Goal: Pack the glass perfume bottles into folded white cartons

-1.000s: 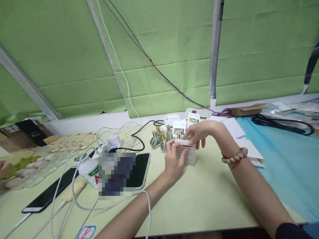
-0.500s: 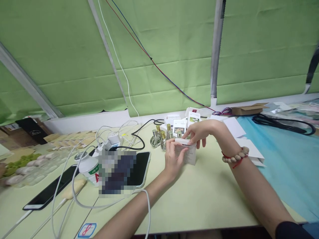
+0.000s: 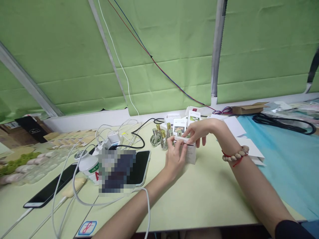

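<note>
One box, upright, between left hand, right hand

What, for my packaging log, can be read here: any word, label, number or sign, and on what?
"A", red, partly hidden: white jar.
Red looped sign, wordless: sticker.
Print too small to read: white box between left hand and right hand; other boxes.

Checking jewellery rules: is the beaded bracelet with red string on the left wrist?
No, the beaded bracelet with red string circles the wrist of the right hand, which touches the small white cardboard box.
</note>
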`<state>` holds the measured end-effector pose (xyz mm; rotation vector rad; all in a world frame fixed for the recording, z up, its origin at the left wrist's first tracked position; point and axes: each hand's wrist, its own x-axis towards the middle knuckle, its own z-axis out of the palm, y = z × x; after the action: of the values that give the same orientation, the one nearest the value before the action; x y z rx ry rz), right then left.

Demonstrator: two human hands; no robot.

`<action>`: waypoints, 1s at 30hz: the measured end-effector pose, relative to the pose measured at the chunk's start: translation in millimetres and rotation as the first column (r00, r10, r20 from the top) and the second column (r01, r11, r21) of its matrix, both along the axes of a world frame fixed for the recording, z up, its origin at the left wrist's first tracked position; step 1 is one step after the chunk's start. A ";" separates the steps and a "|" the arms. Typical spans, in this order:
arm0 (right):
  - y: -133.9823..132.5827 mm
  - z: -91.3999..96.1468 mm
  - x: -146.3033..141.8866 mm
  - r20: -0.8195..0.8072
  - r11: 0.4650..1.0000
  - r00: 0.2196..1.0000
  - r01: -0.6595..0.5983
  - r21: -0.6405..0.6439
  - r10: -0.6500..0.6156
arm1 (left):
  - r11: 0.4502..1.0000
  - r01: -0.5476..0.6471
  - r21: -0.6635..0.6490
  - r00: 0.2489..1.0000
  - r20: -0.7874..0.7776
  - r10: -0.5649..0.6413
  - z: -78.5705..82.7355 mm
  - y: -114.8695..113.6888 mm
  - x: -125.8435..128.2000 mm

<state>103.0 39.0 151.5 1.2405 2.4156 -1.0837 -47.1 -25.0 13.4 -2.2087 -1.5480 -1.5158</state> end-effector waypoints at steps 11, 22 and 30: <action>4.0 -1.4 -1.0 -0.012 1.000 1.000 0.023 -0.021 -0.023 | 0.998 -0.051 -0.021 0.997 0.050 0.052 -4.0 -2.0 2.2; 5.4 -2.0 -3.5 0.069 1.000 0.997 0.023 0.012 -0.024 | 0.998 0.014 0.058 0.998 0.060 -0.017 -12.6 2.5 -1.0; -0.7 -6.6 -18.1 0.197 1.000 0.980 0.007 0.009 -0.009 | 0.999 0.052 -0.015 0.980 0.193 -0.049 -13.8 4.1 0.5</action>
<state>84.9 38.3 144.8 1.2949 2.2709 -0.9057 -46.6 -21.0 -0.4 -2.1844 -1.5736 -1.7845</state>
